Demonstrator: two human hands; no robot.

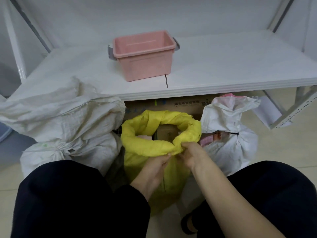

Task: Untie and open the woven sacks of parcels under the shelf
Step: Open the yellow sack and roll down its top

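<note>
A yellow woven sack [137, 157] stands on the floor between my knees, its mouth open and its rim rolled down. Parcels [165, 133] show inside, one of them a brown box. My left hand [157, 166] and my right hand [191, 154] both pinch the near edge of the rolled rim, close together. To the left stands a large white woven sack [68, 122], tied at its neck with a knot low down. A smaller white woven sack [229, 133] on the right is tied with a black tie, and pink parcels show through a gap.
A white shelf board [214, 66] runs above the sacks, carrying an empty pink plastic bin [145, 55]. A cardboard box [180, 107] sits under the shelf behind the yellow sack. A metal shelf upright [295, 110] slants at right. My dark-trousered knees fill the foreground.
</note>
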